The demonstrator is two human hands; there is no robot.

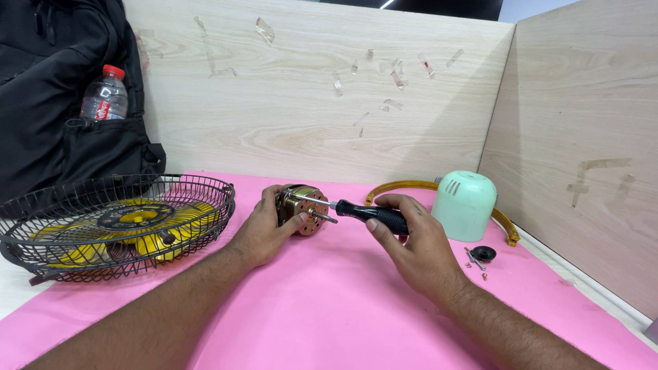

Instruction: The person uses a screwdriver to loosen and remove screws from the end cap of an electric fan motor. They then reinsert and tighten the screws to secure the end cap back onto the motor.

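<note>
While the small fan motor [301,209] is steadied on the pink mat [329,308] by the left hand [264,229], a black-handled screwdriver [360,212] is held against its face by the right hand [415,243]. A slip of the tip off the screw head is judged the main risk, since the motor is only braced by hand and could roll or turn under pressure; the left fingers [274,199], lying close beside the blade, could then be struck. Loose screws [476,260] near the black cap [484,253] could also be knocked away and lost.

The motor lies near the middle of the table, wrapped by the left fingers around its rear and side. The right fingers are closed around the screwdriver handle, just to the motor's right. A wire fan guard [116,219] with yellow blades [147,229] rests well to the left, a mint-green housing [465,204] to the right.
</note>
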